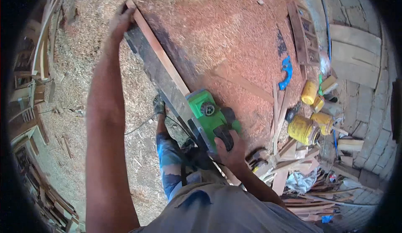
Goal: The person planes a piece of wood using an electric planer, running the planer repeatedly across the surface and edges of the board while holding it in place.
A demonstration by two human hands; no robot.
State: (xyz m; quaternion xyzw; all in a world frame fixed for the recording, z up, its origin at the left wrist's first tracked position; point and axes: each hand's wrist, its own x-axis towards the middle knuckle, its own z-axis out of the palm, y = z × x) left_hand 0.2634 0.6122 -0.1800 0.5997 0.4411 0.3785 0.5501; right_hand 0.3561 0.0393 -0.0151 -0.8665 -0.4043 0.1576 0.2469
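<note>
While the right hand (231,148) grips the black handle of a green electric hand planer (210,116) riding a long reddish wooden plank (161,61), the left hand (121,20) clasps the plank's far end above sawdust-covered ground (234,28).

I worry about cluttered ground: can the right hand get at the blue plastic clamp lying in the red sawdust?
Probably not as things stand: the right hand grips the green electric planer, and the blue plastic clamp lies well beyond it, though only open sawdust lies between.
</note>
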